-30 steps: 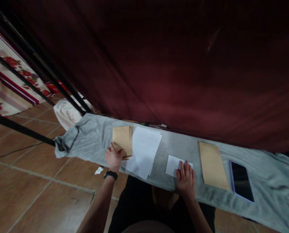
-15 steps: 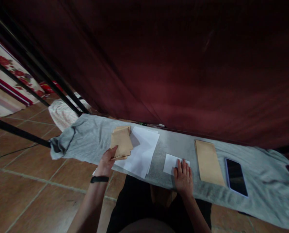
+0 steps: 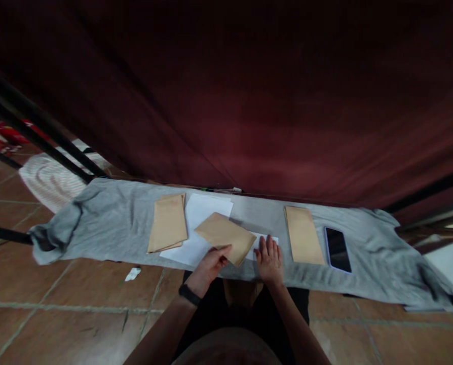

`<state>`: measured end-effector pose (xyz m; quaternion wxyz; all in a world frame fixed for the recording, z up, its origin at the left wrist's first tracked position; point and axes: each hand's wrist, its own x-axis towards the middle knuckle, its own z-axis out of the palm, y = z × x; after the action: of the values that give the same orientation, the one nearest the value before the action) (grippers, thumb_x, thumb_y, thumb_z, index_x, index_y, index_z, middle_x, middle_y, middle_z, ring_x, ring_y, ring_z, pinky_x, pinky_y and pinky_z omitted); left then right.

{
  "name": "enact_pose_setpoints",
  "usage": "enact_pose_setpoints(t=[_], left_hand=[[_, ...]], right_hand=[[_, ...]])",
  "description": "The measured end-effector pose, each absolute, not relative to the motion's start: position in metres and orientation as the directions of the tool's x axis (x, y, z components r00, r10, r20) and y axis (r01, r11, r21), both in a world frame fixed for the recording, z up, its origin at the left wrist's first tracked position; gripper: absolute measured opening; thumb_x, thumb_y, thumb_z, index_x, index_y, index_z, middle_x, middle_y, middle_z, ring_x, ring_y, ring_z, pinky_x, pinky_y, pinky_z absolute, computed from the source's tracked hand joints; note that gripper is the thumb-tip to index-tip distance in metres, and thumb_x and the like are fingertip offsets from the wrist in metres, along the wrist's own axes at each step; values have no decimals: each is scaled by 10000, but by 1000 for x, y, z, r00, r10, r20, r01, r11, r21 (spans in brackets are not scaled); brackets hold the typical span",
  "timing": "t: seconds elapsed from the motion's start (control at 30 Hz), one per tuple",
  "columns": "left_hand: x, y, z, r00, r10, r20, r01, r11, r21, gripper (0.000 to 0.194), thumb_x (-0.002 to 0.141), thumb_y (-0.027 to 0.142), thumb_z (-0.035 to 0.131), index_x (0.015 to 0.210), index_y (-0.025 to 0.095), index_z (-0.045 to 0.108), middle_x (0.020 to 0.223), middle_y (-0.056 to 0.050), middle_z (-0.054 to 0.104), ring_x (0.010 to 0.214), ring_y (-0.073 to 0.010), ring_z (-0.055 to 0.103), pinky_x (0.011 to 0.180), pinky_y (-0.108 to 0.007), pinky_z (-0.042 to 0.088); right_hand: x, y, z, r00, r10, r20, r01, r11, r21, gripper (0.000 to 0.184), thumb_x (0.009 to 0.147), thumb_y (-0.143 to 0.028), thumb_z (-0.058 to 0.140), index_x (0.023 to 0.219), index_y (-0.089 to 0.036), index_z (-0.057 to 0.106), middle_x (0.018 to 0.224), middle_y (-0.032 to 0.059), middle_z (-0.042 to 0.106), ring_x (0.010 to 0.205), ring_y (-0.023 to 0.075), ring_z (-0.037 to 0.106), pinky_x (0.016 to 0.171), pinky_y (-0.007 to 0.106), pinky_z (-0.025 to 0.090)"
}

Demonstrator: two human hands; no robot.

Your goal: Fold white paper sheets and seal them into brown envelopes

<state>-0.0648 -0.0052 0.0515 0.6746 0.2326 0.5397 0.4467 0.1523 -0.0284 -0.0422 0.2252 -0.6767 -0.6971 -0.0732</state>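
Envelope [image 3: 226, 234] over white sheets [image 3: 192, 239], near edge pinched in left hand's [image 3: 212, 261] fingers; right hand [image 3: 269, 259] flat, fingers straight on small white paper [image 3: 258, 240]. Edge-only pinch could let it twist; a low sweep could drag the sheets.

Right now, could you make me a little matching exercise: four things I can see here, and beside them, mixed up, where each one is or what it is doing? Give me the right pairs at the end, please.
Things
1. Left hand
2. Right hand
3. Phone
4. White scrap

Place or state
A. Lying on the tiled floor
B. Holding brown paper
C. Dark screen up, on the grey cloth
D. Laid flat, partly over the small white sheet

Right pairs: 1-B, 2-D, 3-C, 4-A
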Motion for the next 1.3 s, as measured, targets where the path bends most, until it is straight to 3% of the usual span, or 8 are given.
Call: enact_pose_setpoints(t=[0.13, 0.33, 0.57, 0.73, 0.9, 1.1, 1.2, 1.3], left_hand=[[-65, 6, 50, -114, 843, -526, -412, 442, 797, 286, 680, 283, 805, 924, 209, 676, 1025, -29, 752, 804, -144, 696, 596, -222, 509], [-67, 27, 45, -202, 813, -546, -465, 411, 784, 198, 662, 193, 791, 782, 198, 633, 741, 17, 715, 576, -101, 626, 517, -207, 468], [-66, 38, 37, -165, 810, -563, -559, 393, 730, 197, 652, 108, 780, 672, 201, 607, 613, 34, 663, 619, -125, 659, 692, -251, 547], [-51, 26, 30, -80, 836, -543, -581, 404, 707, 170, 692, 105, 758, 673, 209, 625, 706, -4, 711, 808, -168, 710, 893, -321, 554], [-37, 9, 27, 8, 867, -497, -558, 416, 718, 137, 680, 109, 760, 766, 163, 667, 845, -58, 750, 896, -202, 726, 972, -393, 544], [-28, 10, 26, -1, 924, -382, -403, 349, 846, 207, 789, 260, 715, 976, 179, 681, 1016, -101, 750, 1009, -231, 713, 996, -459, 528], [-27, 10, 31, 6, 956, -293, -273, 284, 919, 230, 790, 256, 712, 1012, 198, 702, 1163, -109, 718, 1195, -276, 627, 1099, -516, 432], [-31, 11, 35, 113, 994, -3, 182, -17, 983, 406, 798, 160, 674, 1197, 230, 668, 1450, -84, 556, 1442, -281, 375, 1221, -530, 230]], right_hand=[[152, -28, -41, 32, 920, 391, 976, 56, -210, 538, 1025, -360, 395, 1526, -164, 380, 1595, 174, 327, 1434, 329, 361, 1133, 520, 312], [153, -27, -43, 15, 910, 414, 985, 58, -165, 526, 1025, -344, 401, 1513, -149, 396, 1590, 185, 331, 1441, 308, 351, 1151, 498, 284], [153, -27, -44, 9, 909, 416, 990, 51, -133, 530, 1023, -346, 399, 1514, -146, 396, 1587, 187, 337, 1441, 315, 348, 1152, 488, 277], [154, -27, -44, 1, 913, 407, 991, 54, -124, 535, 1023, -349, 395, 1516, -142, 391, 1588, 191, 334, 1443, 316, 345, 1155, 485, 271], [154, -26, -45, -1, 910, 415, 988, 64, -137, 567, 1024, -350, 399, 1554, -163, 318, 1596, 189, 316, 1440, 322, 350, 1144, 495, 281], [155, -27, -42, -12, 906, 423, 987, 80, -143, 563, 1030, -348, 390, 1554, -158, 316, 1603, 188, 300, 1446, 318, 342, 1147, 495, 278], [154, -28, -40, -14, 906, 424, 986, 82, -143, 570, 1025, -353, 403, 1553, -157, 318, 1602, 188, 301, 1448, 322, 340, 1147, 498, 279], [154, -28, -39, -9, 905, 425, 987, 77, -143, 578, 1023, -352, 407, 1558, -159, 305, 1605, 186, 293, 1443, 324, 348, 1146, 502, 279]])
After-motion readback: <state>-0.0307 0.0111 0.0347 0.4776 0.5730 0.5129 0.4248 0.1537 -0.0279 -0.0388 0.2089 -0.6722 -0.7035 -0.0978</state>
